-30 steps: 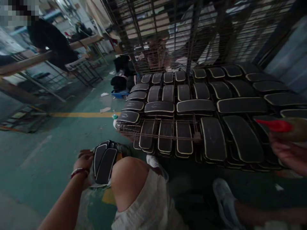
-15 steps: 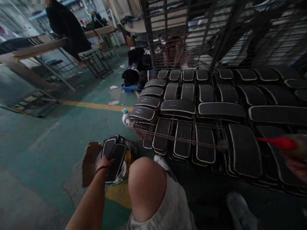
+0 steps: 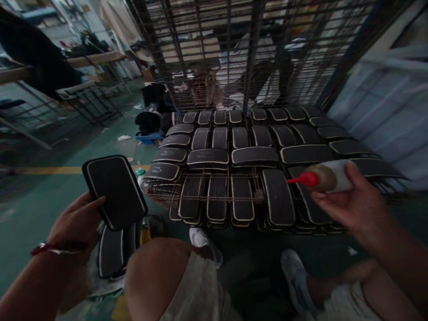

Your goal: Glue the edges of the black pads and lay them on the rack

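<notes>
My left hand grips a black rounded-rectangular panel by its lower left edge, thumb on its face, and holds it up tilted. Below it, more dark panels with pale edging lie piled near the floor beside my knee. In my right hand is a squeeze bottle with a red nozzle, lying sideways with the tip pointing left. Its contents look brownish. Behind and below the bottle, many similar panels lie in stacks on a rusty wire rack.
A tall wire grid stands behind the stacks. A white bottle with a green cap is at the rack's left end. A blue tray with dark items sits on the floor. At upper left, a person in dark clothing is by a workbench.
My left hand has lifted one panel from the floor pile and raised it. My right hand with the bottle has come further into view. The view has swung to the right.
</notes>
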`<state>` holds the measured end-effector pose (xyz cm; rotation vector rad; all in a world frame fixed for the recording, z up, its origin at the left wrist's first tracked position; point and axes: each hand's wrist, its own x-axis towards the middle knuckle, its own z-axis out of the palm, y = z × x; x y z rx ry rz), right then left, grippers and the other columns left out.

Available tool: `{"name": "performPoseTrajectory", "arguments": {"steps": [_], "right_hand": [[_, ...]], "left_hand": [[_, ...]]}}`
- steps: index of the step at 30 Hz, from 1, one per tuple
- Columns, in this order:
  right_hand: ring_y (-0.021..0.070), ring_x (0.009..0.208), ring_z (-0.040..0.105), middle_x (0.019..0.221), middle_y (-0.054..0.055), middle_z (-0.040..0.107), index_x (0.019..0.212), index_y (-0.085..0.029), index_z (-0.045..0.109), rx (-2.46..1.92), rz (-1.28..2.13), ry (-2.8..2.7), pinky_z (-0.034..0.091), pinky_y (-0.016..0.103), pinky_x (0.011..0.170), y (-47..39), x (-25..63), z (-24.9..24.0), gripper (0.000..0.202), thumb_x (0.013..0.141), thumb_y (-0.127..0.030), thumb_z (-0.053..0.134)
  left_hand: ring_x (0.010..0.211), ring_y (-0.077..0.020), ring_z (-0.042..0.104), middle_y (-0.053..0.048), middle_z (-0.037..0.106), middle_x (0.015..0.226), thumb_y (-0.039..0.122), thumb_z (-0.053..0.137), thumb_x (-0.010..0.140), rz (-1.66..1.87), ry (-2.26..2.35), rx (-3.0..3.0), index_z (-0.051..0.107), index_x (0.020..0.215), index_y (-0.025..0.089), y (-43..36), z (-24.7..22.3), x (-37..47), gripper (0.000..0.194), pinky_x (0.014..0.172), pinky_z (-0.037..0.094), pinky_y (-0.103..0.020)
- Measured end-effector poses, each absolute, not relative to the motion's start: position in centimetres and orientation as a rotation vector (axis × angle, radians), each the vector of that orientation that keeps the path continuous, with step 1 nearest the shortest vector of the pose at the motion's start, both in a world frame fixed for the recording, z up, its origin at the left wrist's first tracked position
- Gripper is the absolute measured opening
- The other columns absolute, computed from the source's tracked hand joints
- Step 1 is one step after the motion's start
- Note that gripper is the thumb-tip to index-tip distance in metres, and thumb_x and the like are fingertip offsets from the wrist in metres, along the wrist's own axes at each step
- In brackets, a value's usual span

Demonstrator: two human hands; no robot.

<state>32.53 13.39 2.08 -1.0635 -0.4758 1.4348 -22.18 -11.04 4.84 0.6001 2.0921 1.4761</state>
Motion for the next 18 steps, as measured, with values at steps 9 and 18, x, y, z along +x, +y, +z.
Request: {"name": "performPoseTrajectory", "arguments": {"steps": [9,18], "right_hand": [[0.0198,0.081,0.078,0.092,-0.001,0.08,0.097,-0.029,0.076,-0.765,1.328,-0.785,0.068,0.031,0.067,13.7,35.5,4.0,0.036,0.082,-0.055,0.097],[0.0142,0.069,0.062,0.079,-0.002,0.067,0.088,-0.025,0.074,-0.801,1.234,-0.977,0.055,0.026,0.061,11.9,36.4,4.2,0.047,0.072,-0.06,0.102]], "left_hand": [[0.091,-0.026,0.083,-0.006,0.091,0.109,0.028,0.094,0.072,0.992,1.436,0.882,0.085,0.113,0.026,-0.3,5.4,-1.6,0.042,0.073,0.066,-0.028],[0.102,-0.0353,0.085,-0.005,0.09,0.121,0.041,0.093,0.074,0.625,1.31,0.949,0.091,0.117,0.038,0.5,1.9,1.3,0.043,0.081,0.068,-0.037]]}}
